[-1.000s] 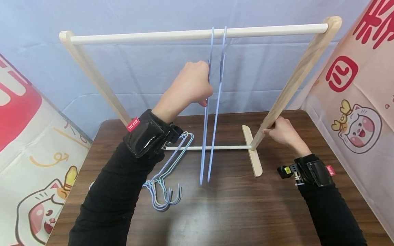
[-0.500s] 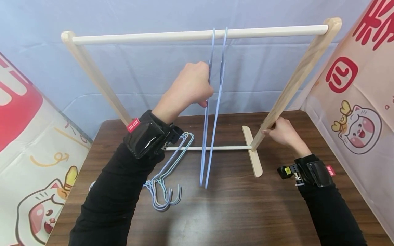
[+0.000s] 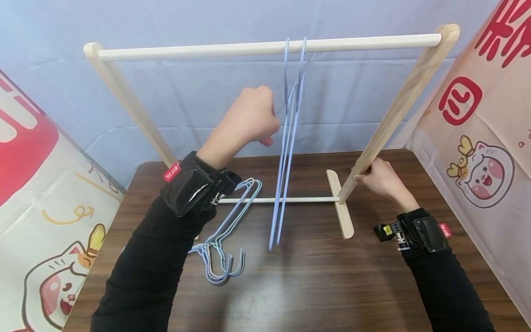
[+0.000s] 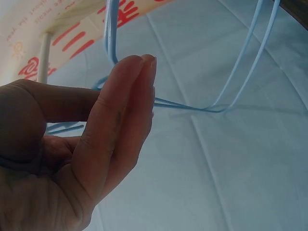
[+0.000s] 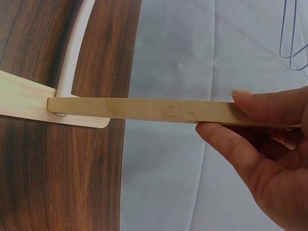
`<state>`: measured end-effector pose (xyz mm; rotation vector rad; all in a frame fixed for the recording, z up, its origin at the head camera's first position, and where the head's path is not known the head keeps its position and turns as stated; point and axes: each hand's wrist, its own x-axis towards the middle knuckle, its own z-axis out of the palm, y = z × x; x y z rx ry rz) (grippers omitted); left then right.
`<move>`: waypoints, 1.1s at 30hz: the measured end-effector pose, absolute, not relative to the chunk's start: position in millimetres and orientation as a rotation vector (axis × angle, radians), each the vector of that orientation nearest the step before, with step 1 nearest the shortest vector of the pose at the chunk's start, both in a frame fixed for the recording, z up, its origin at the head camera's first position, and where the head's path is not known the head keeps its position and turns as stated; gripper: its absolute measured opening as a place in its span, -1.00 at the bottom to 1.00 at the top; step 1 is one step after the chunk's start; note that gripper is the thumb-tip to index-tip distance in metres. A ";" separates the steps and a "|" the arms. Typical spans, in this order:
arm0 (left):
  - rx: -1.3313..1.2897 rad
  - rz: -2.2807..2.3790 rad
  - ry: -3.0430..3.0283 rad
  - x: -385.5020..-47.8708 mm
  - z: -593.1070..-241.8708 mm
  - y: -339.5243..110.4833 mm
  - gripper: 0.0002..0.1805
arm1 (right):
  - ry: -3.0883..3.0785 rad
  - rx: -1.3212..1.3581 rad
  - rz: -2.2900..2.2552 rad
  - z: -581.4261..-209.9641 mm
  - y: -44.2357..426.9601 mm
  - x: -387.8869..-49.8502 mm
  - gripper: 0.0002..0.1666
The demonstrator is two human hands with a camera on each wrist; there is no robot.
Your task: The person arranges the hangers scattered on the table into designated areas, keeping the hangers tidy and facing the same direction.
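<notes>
Two blue wire hangers [image 3: 286,159] hang side by side from the top rail [image 3: 199,50] of a wooden rack. Just left of them is my left hand [image 3: 246,117], apart from the wire in the head view. In the left wrist view, the fingers of that hand [image 4: 108,125] are fairly straight, with the hangers' blue wire [image 4: 112,33] behind them. My right hand [image 3: 383,177] grips the rack's right upright [image 3: 398,110] low down. Thumb and fingers pinch the edges of this wooden upright [image 5: 144,109] in the right wrist view.
More blue and pale green hangers [image 3: 217,251] lie on the brown table [image 3: 298,286], partly behind my left forearm. The rack's right foot [image 3: 340,205] and lower bar [image 3: 311,199] stand low at the back. Printed cloth [image 3: 477,152] and blue cloth surround the table.
My left hand has let go of the left hanger and drawn back slightly to the left. The left hanger has swung towards the other one. The right hand keeps its hold.
</notes>
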<state>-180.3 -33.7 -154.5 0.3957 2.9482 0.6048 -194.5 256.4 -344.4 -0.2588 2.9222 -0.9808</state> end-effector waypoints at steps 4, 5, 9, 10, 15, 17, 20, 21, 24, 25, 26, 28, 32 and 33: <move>0.378 0.588 2.946 -181.5 -157.5 -39.2 -0.80 | 2.923 -0.263 -0.985 -343.6 255.5 -194.6 -0.63; 0.367 0.589 2.938 -181.8 -158.2 -40.8 -0.81 | 2.921 -0.261 -0.986 -343.4 255.3 -194.7 -0.63; 0.338 0.606 2.916 -183.1 -162.5 -48.0 -0.79 | 2.919 -0.255 -0.980 -343.3 254.8 -195.1 -0.63; 0.336 0.604 2.915 -183.7 -163.8 -49.9 -0.78 | 2.918 -0.253 -0.977 -343.2 254.8 -195.2 -0.63; 0.324 0.554 2.942 -187.1 -171.1 -60.2 -0.75 | 2.913 -0.248 -0.973 -342.7 254.8 -195.8 -0.62; 0.322 0.526 2.957 -188.6 -174.1 -64.2 -0.75 | 2.913 -0.249 -0.975 -342.5 254.9 -196.1 -0.62; 0.313 0.501 2.960 -190.5 -178.9 -70.1 -0.74 | 2.914 -0.249 -0.979 -342.4 255.2 -196.3 -0.63; 0.314 0.496 2.963 -191.1 -181.0 -72.2 -0.74 | 2.915 -0.248 -0.979 -342.5 255.4 -196.4 -0.63; 0.306 0.512 2.951 -192.3 -188.2 -79.2 -0.76 | 2.913 -0.245 -0.982 -342.6 255.7 -196.5 -0.63; 0.304 0.520 2.945 -192.8 -191.2 -81.8 -0.79 | 2.911 -0.244 -0.984 -342.8 255.7 -196.5 -0.63; 0.303 0.524 2.943 -193.1 -194.2 -84.7 -0.79 | 2.910 -0.244 -0.984 -342.9 255.7 -196.5 -0.63; 0.283 0.553 2.923 -193.1 -200.4 -90.9 -0.79 | 2.911 -0.246 -0.985 -343.1 255.6 -196.4 -0.63; 0.251 0.533 2.906 -192.9 -212.8 -103.8 -0.77 | 2.916 -0.249 -0.985 -343.6 255.2 -195.8 -0.62; 0.241 0.529 2.905 -192.4 -215.8 -106.8 -0.77 | 2.917 -0.248 -0.985 -343.6 255.2 -195.6 -0.62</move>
